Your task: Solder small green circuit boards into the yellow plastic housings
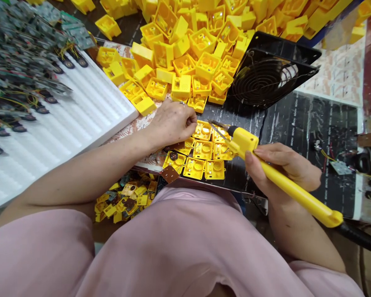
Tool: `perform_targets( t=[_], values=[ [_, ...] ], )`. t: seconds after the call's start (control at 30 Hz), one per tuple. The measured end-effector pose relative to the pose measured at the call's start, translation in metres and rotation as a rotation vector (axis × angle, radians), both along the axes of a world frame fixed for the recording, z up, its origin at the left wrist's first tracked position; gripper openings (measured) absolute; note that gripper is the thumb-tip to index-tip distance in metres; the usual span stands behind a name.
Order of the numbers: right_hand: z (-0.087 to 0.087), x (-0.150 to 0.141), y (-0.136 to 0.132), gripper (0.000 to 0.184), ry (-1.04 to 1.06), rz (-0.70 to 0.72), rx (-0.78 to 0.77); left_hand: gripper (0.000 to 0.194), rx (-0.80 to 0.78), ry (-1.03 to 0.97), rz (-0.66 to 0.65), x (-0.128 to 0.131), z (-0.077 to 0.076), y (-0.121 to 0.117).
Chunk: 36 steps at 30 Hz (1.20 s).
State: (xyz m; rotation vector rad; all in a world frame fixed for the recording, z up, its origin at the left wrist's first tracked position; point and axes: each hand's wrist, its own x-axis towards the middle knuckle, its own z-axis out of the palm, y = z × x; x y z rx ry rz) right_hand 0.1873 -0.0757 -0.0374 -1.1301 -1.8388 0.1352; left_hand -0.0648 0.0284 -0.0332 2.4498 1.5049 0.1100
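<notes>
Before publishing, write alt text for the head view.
A person's right hand holds a yellow soldering iron pointed at rows of open yellow cases; the left hand is beside them, with heaped cases and a black fan beyond.

White lettering (292,141), perhaps "BENCU", repeats on the black sheet (311,123).

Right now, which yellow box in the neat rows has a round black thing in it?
The left box in the row nearest the pink shirt: only it shows a round black thing.
</notes>
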Motion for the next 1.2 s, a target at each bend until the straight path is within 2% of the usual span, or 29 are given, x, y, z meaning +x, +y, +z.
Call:
perform_targets(
  t=[0.1,0.13,0.3,0.37,0.47,0.53,0.6,0.7,0.87,1.03,1.2],
  values=[
    [-0.003,0.003,-0.002,0.02,0.019,0.041,0.132,0.027,0.009,-0.003,-0.003,-0.001,-0.001,0.001],
    [-0.004,0.004,-0.003,0.02,0.019,0.036,0.133,0.027,0.01,-0.008,-0.002,-0.001,-0.001,0.001],
    [-0.012,0.006,-0.009,0.053,-0.002,-0.08,0.024,0.025,0.018,-0.038,-0.013,-0.002,-0.004,0.002],
    [-0.014,0.004,-0.009,0.048,-0.001,-0.054,0.028,0.025,0.024,-0.036,-0.02,-0.004,-0.004,0.003],
    [-0.015,0.001,-0.004,0.027,0.058,0.023,0.126,0.027,0.027,-0.059,-0.047,-0.011,-0.004,0.004],
    [-0.013,0.002,-0.002,0.022,0.074,0.051,0.143,0.027,0.009,-0.088,-0.077,-0.015,-0.002,0.004],
    [-0.01,0.004,-0.001,0.025,0.045,0.047,0.104,0.026,-0.023,-0.084,-0.09,-0.017,0.001,0.003],
    [-0.003,0.008,-0.002,0.041,-0.034,0.069,0.055,0.022,-0.07,-0.015,-0.081,-0.014,0.006,0.001],
    [-0.001,0.008,0.0,0.021,-0.055,0.186,0.107,0.015,-0.075,0.031,-0.11,-0.004,0.011,0.0],
    [0.001,0.007,0.008,0.028,-0.095,0.23,0.153,0.012,-0.123,0.085,-0.123,0.001,0.016,0.004],
    [0.01,0.01,0.018,0.018,-0.188,0.35,0.12,0.014,-0.103,0.092,-0.169,0.003,0.018,0.005]
  ],
)
